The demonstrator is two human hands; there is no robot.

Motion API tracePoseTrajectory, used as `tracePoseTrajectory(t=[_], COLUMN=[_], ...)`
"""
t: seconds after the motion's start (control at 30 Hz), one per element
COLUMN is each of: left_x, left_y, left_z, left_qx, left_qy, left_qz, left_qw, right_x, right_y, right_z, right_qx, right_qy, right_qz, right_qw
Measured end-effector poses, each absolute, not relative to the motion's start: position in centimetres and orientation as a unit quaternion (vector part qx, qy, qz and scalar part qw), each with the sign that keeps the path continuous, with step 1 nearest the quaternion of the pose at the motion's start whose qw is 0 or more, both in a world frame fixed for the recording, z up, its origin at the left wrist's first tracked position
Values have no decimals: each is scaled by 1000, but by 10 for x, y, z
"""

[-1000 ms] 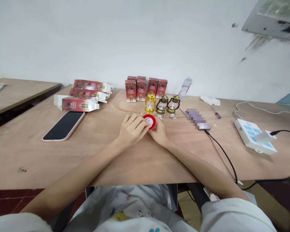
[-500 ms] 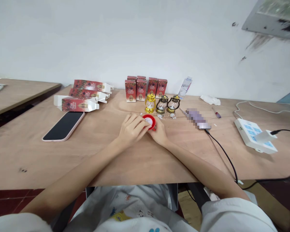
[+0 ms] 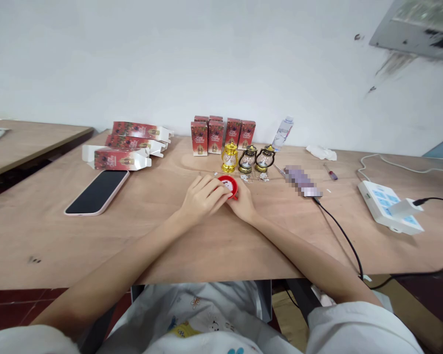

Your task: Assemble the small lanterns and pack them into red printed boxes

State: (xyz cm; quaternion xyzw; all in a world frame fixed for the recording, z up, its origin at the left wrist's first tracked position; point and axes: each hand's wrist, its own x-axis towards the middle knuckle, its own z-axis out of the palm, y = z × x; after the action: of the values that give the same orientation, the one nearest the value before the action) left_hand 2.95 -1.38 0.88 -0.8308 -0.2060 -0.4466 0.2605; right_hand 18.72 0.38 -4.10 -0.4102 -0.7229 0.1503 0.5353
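A small red lantern [image 3: 235, 182] is held between my hands, with its round base and the white disc [image 3: 228, 185] inside the red rim turned up toward me. Its body is mostly hidden by my fingers. My left hand [image 3: 202, 194] comes from the left, fingers closed over the rim and fingertips on the disc. Wrapped round the lantern from the right and below is my right hand [image 3: 244, 205]. Just beyond stand a gold lantern [image 3: 229, 158] and two bronze lanterns [image 3: 247, 160], upright, with small white-and-metal pieces [image 3: 245, 177] lying in front.
Several red printed boxes [image 3: 216, 137] stand by the wall, a clear bottle [image 3: 283, 132] to their right. Opened boxes [image 3: 121, 160] and a phone [image 3: 98, 192] lie left. Right are a blurred-out phone [image 3: 302, 182] on a cable, a screwdriver [image 3: 332, 174], tissue [image 3: 321, 152] and a power strip [image 3: 389, 206].
The white disc shows a dark mark at its left side now, and my left fingers have shifted slightly on it. Both hands stay in the same place around the red lantern.
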Motion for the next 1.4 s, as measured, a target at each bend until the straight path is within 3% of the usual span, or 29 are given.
tracePoseTrajectory(t=[1.4], left_x=[29], left_y=[-17], left_z=[6], left_qx=[-823], left_qy=[-239], left_qz=[-453], left_qw=[245], right_x=[186], right_y=[3], right_z=[-43], right_qx=[-411], right_qy=[-727], right_qz=[158], right_qw=[526])
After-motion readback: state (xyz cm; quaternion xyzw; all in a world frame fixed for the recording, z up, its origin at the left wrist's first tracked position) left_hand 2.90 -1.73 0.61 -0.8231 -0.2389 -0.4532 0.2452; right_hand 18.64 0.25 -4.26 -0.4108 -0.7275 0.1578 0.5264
